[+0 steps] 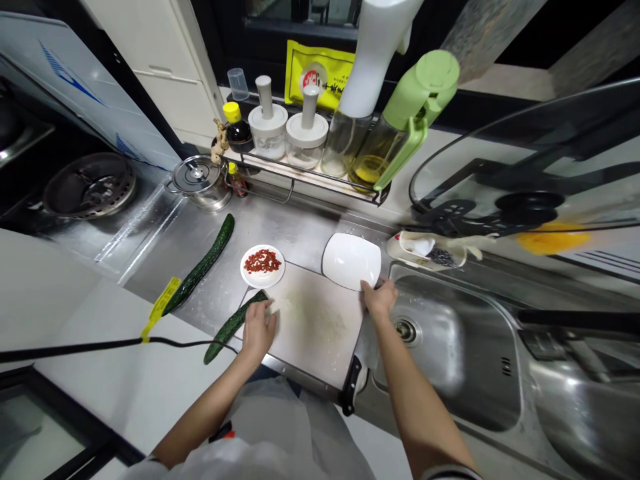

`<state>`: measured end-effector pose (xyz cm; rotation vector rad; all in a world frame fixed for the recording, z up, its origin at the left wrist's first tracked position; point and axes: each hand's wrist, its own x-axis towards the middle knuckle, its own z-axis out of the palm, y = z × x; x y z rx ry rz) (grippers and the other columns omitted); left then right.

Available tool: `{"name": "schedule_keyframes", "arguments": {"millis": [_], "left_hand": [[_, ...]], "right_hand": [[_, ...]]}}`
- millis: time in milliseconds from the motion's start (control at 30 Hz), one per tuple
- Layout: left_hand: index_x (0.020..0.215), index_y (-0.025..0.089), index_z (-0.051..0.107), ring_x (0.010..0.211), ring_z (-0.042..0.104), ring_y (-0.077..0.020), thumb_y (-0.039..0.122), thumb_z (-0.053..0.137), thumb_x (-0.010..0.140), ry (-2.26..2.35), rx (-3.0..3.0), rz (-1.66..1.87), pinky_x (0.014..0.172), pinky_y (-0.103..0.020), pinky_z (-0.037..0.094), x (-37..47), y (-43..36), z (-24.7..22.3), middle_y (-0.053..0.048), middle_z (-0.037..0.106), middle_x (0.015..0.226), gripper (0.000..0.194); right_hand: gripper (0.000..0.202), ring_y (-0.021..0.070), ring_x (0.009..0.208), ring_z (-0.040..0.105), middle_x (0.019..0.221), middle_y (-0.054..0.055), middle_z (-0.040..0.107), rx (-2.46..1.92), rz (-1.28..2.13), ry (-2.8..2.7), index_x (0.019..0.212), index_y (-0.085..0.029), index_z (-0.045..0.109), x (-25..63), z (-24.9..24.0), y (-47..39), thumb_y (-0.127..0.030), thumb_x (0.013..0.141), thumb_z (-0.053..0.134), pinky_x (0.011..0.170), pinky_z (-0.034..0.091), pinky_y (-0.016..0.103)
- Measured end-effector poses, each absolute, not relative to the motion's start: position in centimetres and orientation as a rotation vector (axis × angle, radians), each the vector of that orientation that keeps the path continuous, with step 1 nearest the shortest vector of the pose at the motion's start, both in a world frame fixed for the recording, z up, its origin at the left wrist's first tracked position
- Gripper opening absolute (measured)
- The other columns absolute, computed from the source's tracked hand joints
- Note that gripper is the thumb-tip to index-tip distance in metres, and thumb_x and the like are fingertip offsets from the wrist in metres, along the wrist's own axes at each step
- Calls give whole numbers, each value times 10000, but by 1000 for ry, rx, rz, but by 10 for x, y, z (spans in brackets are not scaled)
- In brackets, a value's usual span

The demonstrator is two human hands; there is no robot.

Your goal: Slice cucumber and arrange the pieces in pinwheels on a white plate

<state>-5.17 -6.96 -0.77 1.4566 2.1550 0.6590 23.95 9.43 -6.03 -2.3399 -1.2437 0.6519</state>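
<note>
Our left hand [259, 328], the nearer, has loosely bent fingers over the cucumber [233, 328], which slants from near left to far right onto the cutting board [313, 327]. Our right hand [381, 298], partly curled, touches the white dish's [351, 259] rim; we cannot tell whether either grips. The yellow packet [336, 70] bears partly hidden Chinese characters; the yellow tag's [164, 301] print is unreadable.

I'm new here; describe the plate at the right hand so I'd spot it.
Find the steel sink on the right, then the pale cutting board beside it. At the board's far right corner, the right hand touches a white plate. It is squarish, unlike the smaller round dish holding red pieces.
</note>
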Motion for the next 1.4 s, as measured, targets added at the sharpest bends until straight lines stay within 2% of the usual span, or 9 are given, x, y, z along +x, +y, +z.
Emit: {"name": "schedule_keyframes", "arguments": {"millis": [100,300,400,500,767,867,1000,1100,1400], "left_hand": [[1186,147,503,1130,441,-293,232,547,793,2460,1511,443,945,-442,363,-55,-66,-6,-136,514,1157,405],[1223,140,471,1065,474,-280,239,507,839,2609,1518,79,903,-434,365,-64,-60,-18,-132,540,1096,398],[1235,122,472,1006,505,-269,234,505,848,2583,1623,-5,883,-411,387,-71,-59,-26,-136,550,1055,404],[1246,109,476,956,519,-257,230,510,852,2522,1729,-32,852,-386,418,-77,-60,-30,-143,549,1019,414],[1258,199,507,974,511,-234,184,488,854,2114,2022,256,861,-384,452,-59,-65,-32,-111,536,1066,405],[1284,229,482,994,504,-222,161,484,852,1880,2101,349,882,-387,452,-35,-64,-33,-94,533,1083,437],[1277,215,480,1006,504,-226,166,514,844,1688,2121,306,908,-406,444,-1,-63,-32,-101,537,1091,437],[1274,201,474,1029,508,-239,185,531,838,1598,2050,301,922,-419,439,17,-62,-31,-109,546,1106,439],[1171,186,540,1027,521,-225,223,505,862,1487,1806,466,905,-412,459,29,-61,-23,-94,581,1052,313]], "right_hand": [[581,292,1061,488,1107,180,547,-2272,552,-1368,1167,-107,463,235,-48,57,-431,706,603,917,376,386],[642,241,712,594,817,74,613,-2450,802,-1618,1248,-106,352,227,-27,-54,-600,839,377,663,429,338],[601,232,745,613,924,112,617,-2524,730,-1750,1225,-124,368,221,-25,-92,-601,859,361,642,421,311],[495,214,769,611,1031,139,578,-2481,592,-1858,1194,-125,393,216,-28,-106,-519,894,367,620,413,286],[320,152,682,545,970,90,519,-2363,380,-1812,1149,-134,480,214,-40,-111,-293,881,406,571,384,254],[334,172,708,525,948,92,503,-2334,305,-1702,1140,-124,497,221,-43,-116,-264,846,424,597,404,280],[382,233,864,509,963,118,492,-2157,260,-1651,1169,-101,470,236,-37,-123,-231,814,417,730,444,367],[410,245,936,490,960,114,508,-2025,307,-1689,1189,-108,449,238,-26,-128,-194,790,414,802,438,400],[384,213,893,542,964,89,556,-1834,657,-1745,1209,-170,462,207,-17,-132,-199,829,421,774,480,375]]}}
